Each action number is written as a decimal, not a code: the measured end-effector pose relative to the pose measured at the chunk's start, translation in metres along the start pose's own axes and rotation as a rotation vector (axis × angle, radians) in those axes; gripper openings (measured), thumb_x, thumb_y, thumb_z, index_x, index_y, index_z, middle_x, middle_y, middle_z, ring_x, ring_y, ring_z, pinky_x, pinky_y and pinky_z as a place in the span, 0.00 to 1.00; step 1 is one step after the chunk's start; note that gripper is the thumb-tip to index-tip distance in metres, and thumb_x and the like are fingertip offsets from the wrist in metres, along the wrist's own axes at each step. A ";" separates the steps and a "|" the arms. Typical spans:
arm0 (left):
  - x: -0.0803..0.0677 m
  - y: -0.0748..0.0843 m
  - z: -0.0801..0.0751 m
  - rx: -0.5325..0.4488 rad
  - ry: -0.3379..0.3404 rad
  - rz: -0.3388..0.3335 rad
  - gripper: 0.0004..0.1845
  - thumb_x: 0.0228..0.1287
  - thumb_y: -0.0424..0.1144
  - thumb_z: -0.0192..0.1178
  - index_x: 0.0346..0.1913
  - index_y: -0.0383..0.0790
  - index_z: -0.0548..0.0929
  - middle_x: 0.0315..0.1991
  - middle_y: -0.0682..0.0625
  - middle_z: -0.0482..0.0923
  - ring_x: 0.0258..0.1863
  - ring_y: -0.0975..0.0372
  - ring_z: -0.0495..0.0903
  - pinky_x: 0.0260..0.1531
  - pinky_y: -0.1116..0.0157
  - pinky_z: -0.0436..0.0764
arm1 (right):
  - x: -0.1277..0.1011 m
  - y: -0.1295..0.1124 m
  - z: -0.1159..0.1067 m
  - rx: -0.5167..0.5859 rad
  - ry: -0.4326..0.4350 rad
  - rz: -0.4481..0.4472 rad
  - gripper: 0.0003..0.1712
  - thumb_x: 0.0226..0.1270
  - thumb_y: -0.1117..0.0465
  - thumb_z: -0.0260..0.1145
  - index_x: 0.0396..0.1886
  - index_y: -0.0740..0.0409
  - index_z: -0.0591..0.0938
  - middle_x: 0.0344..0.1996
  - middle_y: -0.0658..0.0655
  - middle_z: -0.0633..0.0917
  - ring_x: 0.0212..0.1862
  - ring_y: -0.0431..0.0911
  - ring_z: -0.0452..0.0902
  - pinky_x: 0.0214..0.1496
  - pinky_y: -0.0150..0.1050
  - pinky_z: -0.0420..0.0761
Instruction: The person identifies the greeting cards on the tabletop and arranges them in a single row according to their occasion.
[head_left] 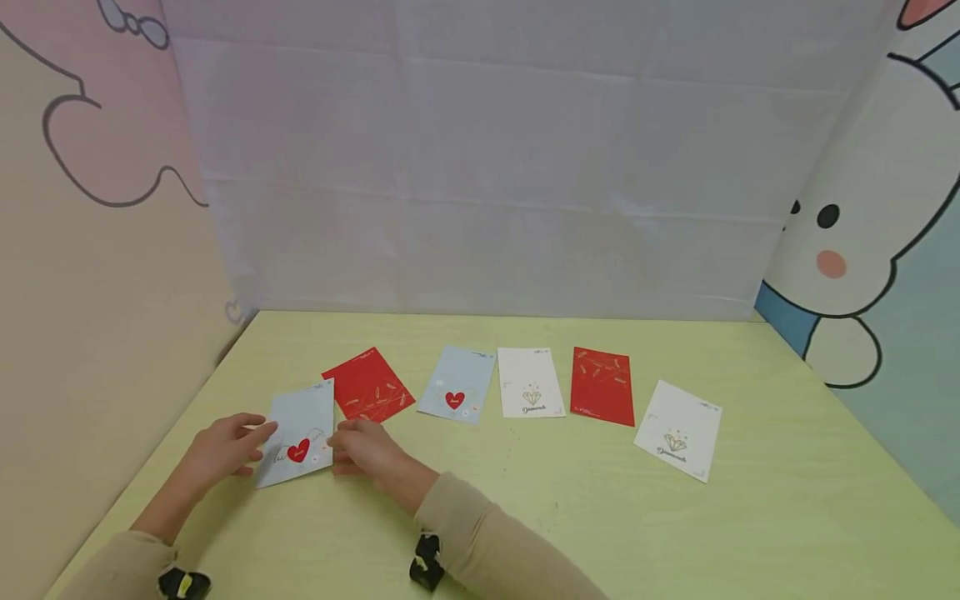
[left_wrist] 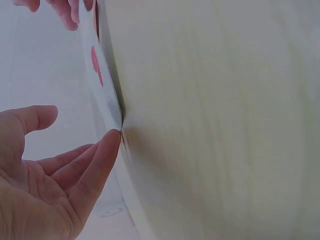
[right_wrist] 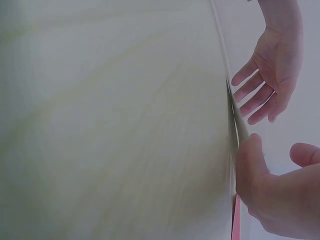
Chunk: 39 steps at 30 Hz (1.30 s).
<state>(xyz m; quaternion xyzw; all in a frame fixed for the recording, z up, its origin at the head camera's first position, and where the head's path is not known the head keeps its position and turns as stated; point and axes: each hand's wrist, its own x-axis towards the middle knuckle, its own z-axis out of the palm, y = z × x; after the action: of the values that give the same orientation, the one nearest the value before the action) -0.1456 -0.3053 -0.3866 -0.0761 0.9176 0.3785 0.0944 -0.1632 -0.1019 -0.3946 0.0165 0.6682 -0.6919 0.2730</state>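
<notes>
On the tabletop's [head_left: 540, 517] left, touches the light-blue card [head_left: 291, 415] by its sides with left hand [head_left: 222, 450] and right hand [head_left: 375, 454], grip unclosed in both. Lies lengthwise away, slightly rightward, red heart [head_left: 298, 451] nearer.

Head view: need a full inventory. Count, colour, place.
Heart cards: 2, light blue, near left and left of centre
Red cards: 2, red, left and right of centre
Diamond cards: 2, white, centre and far right
Table: 1, pale yellow-green, under the cards
Backdrop: 1, whitish, behind the table
Cartoon wall art: 2 areas, pink left, white and blue right
Wrist devices: 2, mostly black, one per wrist
Sleeves: 2, beige, forearms
Hands: 2, bare, flanking the near-left heart card
</notes>
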 end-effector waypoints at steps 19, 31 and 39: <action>0.003 -0.002 0.009 -0.004 0.012 0.038 0.36 0.59 0.53 0.53 0.54 0.21 0.63 0.41 0.30 0.70 0.27 0.57 0.77 0.24 0.64 0.78 | 0.007 0.003 0.001 -0.023 0.055 -0.010 0.16 0.53 0.70 0.64 0.43 0.59 0.76 0.27 0.54 0.78 0.27 0.47 0.77 0.30 0.42 0.78; 0.004 -0.002 0.011 -0.029 0.036 0.102 0.26 0.57 0.37 0.58 0.53 0.21 0.65 0.33 0.41 0.73 0.23 0.58 0.73 0.24 0.64 0.78 | 0.000 -0.002 -0.009 -0.091 0.068 -0.036 0.17 0.53 0.69 0.65 0.45 0.57 0.76 0.27 0.53 0.77 0.26 0.46 0.77 0.29 0.40 0.78; 0.003 0.001 0.016 -0.164 -0.012 0.157 0.29 0.57 0.33 0.59 0.58 0.22 0.60 0.30 0.44 0.74 0.23 0.57 0.75 0.24 0.64 0.78 | -0.007 -0.002 -0.026 -0.171 0.033 -0.102 0.27 0.52 0.69 0.65 0.53 0.53 0.72 0.27 0.53 0.76 0.25 0.46 0.77 0.28 0.41 0.78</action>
<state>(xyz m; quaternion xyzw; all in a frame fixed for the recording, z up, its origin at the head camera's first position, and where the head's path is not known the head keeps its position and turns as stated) -0.1464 -0.2939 -0.3974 -0.0090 0.8860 0.4592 0.0634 -0.1669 -0.0748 -0.3925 -0.0294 0.7292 -0.6450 0.2266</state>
